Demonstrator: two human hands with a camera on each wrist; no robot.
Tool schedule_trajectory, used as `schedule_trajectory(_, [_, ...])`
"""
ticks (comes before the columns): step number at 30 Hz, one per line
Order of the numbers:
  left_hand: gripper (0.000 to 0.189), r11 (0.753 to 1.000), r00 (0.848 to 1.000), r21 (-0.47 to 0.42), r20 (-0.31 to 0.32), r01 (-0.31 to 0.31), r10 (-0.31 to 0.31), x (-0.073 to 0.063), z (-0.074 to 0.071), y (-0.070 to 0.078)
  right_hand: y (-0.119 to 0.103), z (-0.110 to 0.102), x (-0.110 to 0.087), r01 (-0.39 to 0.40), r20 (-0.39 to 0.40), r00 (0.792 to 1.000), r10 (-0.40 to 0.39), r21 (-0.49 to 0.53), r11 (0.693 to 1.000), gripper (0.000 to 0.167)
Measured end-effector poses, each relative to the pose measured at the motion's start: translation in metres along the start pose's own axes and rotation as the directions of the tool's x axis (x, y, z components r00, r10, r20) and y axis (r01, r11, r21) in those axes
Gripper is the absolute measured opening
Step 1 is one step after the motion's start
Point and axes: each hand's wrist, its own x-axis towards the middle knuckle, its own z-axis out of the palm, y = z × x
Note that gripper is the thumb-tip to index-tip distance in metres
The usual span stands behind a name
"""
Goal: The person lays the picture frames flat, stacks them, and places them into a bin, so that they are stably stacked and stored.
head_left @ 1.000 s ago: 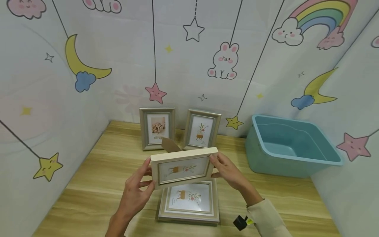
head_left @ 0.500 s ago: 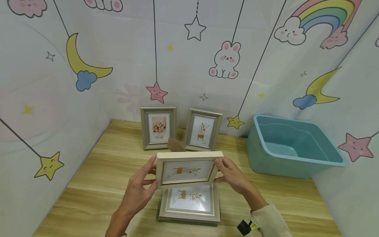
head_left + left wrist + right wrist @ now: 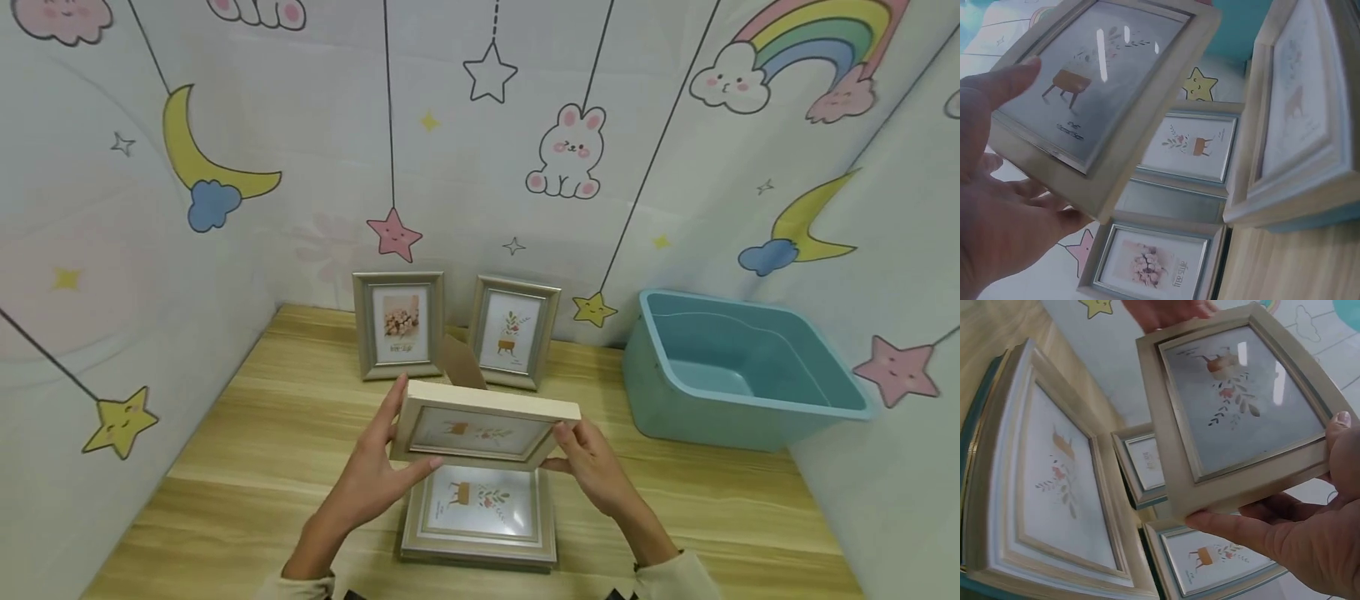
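backdrop (image 3: 315, 100): pale, printed with moons (image 3: 180, 137), stars (image 3: 395, 236), a rabbit (image 3: 570, 154) and a rainbow (image 3: 813, 33); it rises on the far side of the counter (image 3: 240, 467), which has a light wood grain.
left grip (image 3: 378, 462): you are grasping the left end of the held frame (image 3: 480, 433), thumb on its front, fingers round behind its edge.
right grip (image 3: 596, 467): you pinch the other end of that same frame, thumb on the front border, fingers behind.
held frame: it is in the air between your two grips, over the stack (image 3: 483, 512), tilted, one long side uppermost and the glass turned toward you. its stool-and-flowers print lies sideways, the stool nearer your left grip; both wrist views catch bright streaks on the glass.
brown flap (image 3: 465, 362): juts up behind the held frame, between your grips.
stack: on the counter below your grips, its top frame face up with a similar print and some glare; more edges show beneath, how many you cannot tell.
blossom frame (image 3: 399, 325): stands upright beyond your left grip, "free style" under pink flowers.
stool frame (image 3: 516, 333): stands just beside it, slightly angled, beyond and left of your right grip.
tub (image 3: 708, 417): blue-green, right of and beyond your right grip.
cuffs (image 3: 678, 577): cream, at your wrists, on the near side of each grip.
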Motion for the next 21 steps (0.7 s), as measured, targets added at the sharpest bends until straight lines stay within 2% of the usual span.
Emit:
schedule_trajectory(2, [0.115,0.999,1.0,-0.048,0.017,-0.008,0.009,0.004,-0.001,0.002,0.001,0.004,-0.004,0.037,-0.015,0.999,-0.038,-0.038,0.999,0.043])
schedule_trajectory(6, [0.124,0.985,0.995,-0.16,0.078,-0.055,0.068,0.014,-0.005,0.003,0.003,0.013,-0.01,0.098,-0.051,0.993,-0.106,-0.131,0.987,0.039])
schedule_trajectory(10, [0.126,0.952,0.973,-0.267,0.129,-0.151,0.191,0.022,-0.012,-0.004,0.01,0.018,-0.014,0.178,-0.067,0.979,-0.194,-0.196,0.964,0.032])
schedule_trajectory(13, [0.125,0.908,0.941,-0.348,0.157,-0.232,0.3,0.028,-0.015,-0.009,0.015,0.02,-0.015,0.255,-0.059,0.96,-0.273,-0.209,0.944,0.032])
schedule_trajectory(17, [0.127,0.856,0.896,-0.433,0.199,-0.283,0.397,0.034,-0.017,-0.01,0.019,0.021,-0.016,0.343,-0.07,0.926,-0.371,-0.254,0.904,0.027])
schedule_trajectory(21, [0.128,0.817,0.847,-0.468,0.229,-0.337,0.48,0.037,-0.018,-0.009,0.022,0.022,-0.017,0.453,-0.073,0.867,-0.493,-0.296,0.841,0.027])
